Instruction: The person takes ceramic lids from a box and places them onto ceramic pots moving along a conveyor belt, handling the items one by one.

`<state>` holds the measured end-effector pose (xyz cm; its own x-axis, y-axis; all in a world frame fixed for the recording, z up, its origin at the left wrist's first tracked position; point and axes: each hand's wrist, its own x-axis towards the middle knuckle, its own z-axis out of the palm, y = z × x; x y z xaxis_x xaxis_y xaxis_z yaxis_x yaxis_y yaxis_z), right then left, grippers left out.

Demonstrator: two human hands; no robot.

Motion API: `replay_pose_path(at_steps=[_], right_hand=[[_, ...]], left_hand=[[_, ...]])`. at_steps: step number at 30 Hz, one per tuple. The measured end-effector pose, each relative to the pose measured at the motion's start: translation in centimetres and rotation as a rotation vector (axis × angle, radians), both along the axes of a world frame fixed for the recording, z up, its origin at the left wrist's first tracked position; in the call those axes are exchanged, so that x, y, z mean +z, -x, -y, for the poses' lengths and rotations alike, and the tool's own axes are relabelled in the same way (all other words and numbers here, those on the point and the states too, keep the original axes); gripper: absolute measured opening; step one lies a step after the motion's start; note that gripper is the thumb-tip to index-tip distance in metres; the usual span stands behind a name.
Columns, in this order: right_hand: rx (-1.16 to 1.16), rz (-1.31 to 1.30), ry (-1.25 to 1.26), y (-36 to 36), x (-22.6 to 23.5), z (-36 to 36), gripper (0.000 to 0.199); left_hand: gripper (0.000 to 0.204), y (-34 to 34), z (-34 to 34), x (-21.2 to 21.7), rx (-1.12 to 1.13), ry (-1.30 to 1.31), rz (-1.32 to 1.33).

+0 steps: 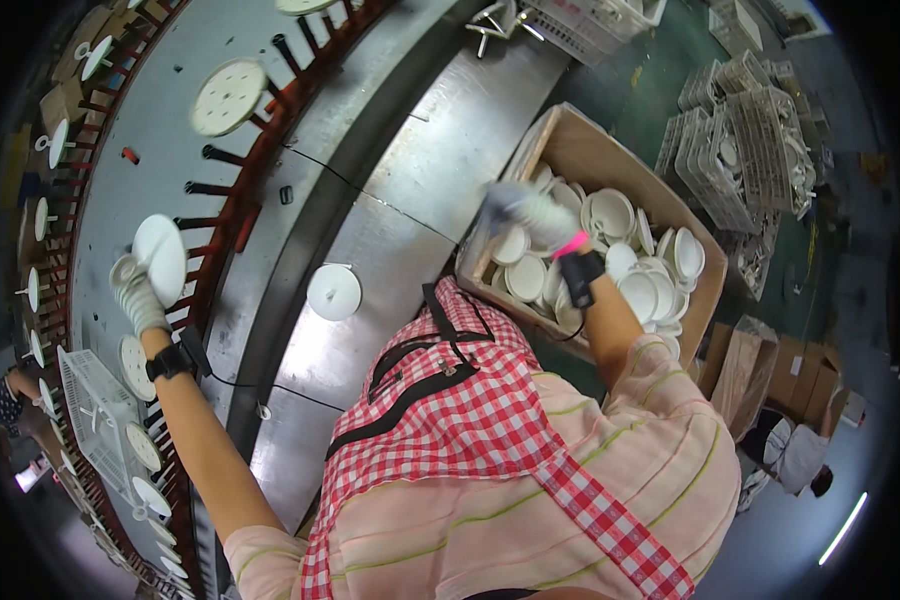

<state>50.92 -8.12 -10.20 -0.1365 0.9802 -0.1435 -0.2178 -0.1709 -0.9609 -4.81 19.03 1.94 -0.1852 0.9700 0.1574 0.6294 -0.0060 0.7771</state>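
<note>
My left hand (pixel 137 298), in a white glove with a black wrist strap, grips a white round dish (pixel 160 258) beside the rust-red pegs (pixel 215 190) of a curved grey conveyor (pixel 155 140). My right hand (pixel 526 210), also gloved and blurred by motion, hovers over the near left corner of a cardboard box (pixel 610 150) filled with several white round dishes (pixel 638 292). The blur hides whether its fingers hold a piece. A red checked apron over a striped shirt fills the lower middle.
One white dish (pixel 333 291) lies on the steel bench (pixel 440 160). A perforated white disc (pixel 228 97) sits on the conveyor. White wire crates (pixel 740 150) stand at the upper right and a white basket (pixel 95 410) at the left. Another person (pixel 795 455) crouches by brown cartons (pixel 755 370).
</note>
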Motion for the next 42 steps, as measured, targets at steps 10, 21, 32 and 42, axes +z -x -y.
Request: replay_pose_path(at_steps=[10,21,32,42], right_hand=[[-0.731,1.611,0.809,-17.7,-10.7,14.4,0.058],[-0.686,1.875,0.671,-20.5,-9.2,22.5,0.048],[-1.266,0.814,-0.068,-13.3,3.0,9.5,0.040],[-0.267,0.332,-0.433,11.6,15.1,-3.8,0.058]], left_hand=[[0.040,-3.0,8.5,0.2,0.378,-0.222,-0.082],[0.056,1.1,17.0,-0.8,0.549,-0.191,-0.097],[0.041,-13.7,19.0,2.2,-0.331,-0.098,0.179],[0.060,-25.7,18.7,4.3,-0.744,0.423,0.895]])
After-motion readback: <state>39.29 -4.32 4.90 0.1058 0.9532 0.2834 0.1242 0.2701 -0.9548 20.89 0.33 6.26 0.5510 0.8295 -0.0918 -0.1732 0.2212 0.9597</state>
